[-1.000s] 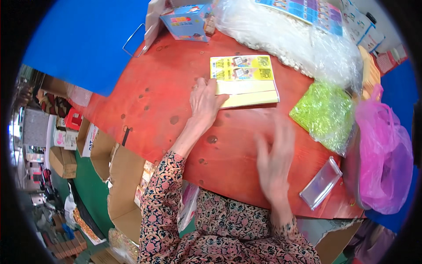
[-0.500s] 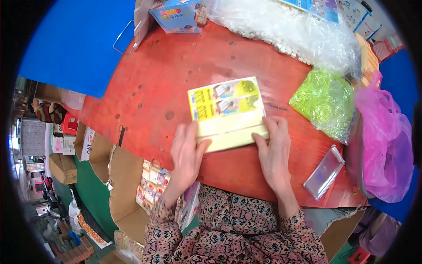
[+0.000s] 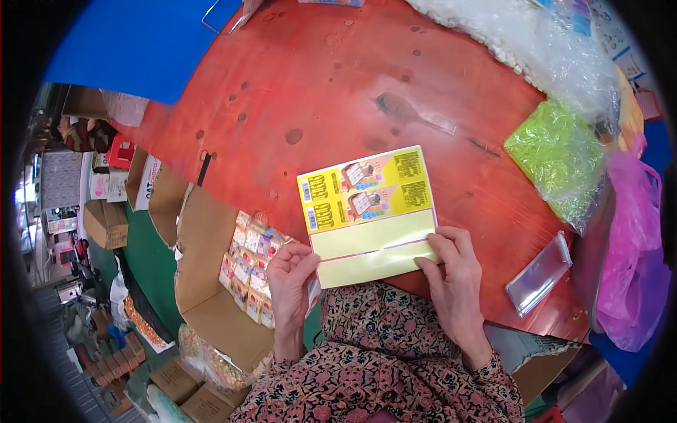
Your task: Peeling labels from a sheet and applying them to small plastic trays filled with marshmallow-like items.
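Note:
A sheet of yellow printed stickers (image 3: 374, 218) is held between my two hands at the table's near edge. Its far half carries printed labels; two pale, blank strips run along the near half. My left hand (image 3: 290, 282) pinches the near left corner between thumb and fingers. On the other side, my right hand (image 3: 455, 278) grips the near right edge, thumb on top. To the right of that hand a clear plastic case (image 3: 539, 275) lies on the red table (image 3: 317, 92).
A bag of bright green material (image 3: 557, 158) and a pink plastic bag (image 3: 627, 240) lie at the right. White pieces in a clear bag (image 3: 522, 49) cover the far right. An open cardboard box (image 3: 204, 261) with small colourful packs (image 3: 250, 264) stands at the lower left.
The sticker sheet has come nearer to me, and its pale strips now lie spread flatter. My left hand has moved down to the corner. The view has shifted.

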{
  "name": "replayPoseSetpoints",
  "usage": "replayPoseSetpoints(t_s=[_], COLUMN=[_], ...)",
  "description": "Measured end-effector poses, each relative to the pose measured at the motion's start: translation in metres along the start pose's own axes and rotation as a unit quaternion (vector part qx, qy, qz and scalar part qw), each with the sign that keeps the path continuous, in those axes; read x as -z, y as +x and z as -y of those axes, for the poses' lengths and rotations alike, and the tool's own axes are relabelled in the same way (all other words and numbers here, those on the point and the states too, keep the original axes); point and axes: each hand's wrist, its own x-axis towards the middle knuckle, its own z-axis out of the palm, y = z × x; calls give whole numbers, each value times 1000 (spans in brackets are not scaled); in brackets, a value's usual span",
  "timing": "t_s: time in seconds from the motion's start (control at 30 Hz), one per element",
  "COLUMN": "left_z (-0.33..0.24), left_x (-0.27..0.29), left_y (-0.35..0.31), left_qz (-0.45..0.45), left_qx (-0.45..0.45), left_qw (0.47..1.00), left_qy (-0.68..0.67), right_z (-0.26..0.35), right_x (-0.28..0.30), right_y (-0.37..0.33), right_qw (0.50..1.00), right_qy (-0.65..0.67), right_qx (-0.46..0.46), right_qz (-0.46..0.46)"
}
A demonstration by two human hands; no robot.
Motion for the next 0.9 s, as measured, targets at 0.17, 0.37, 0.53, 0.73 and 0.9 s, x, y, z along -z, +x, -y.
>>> replayPoseSetpoints(t_s=[0.17, 0.37, 0.53, 0.73, 0.9], left_z=[-8, -11, -12, -26, -32], left_x=[-29, -45, -69, -74, -77], left_y=[1, 11, 1, 4, 7], left_qz=[23, 88, 177, 275, 313], left_qx=[-16, -8, -34, -95, -196], left_qw=[999, 996, 980, 942, 898], left_qy=[-29, 11, 88, 167, 239], right_z=[-3, -6, 8, 32, 30], right_x=[17, 36, 37, -1, -4], right_y=[-2, -4, 8, 26, 23], right_qw=[999, 994, 991, 991, 993], right_qy=[-31, -108, -83, -58, -18], right_qx=[11, 15, 100, 118, 117], right_qz=[11, 29, -34, -28, -22])
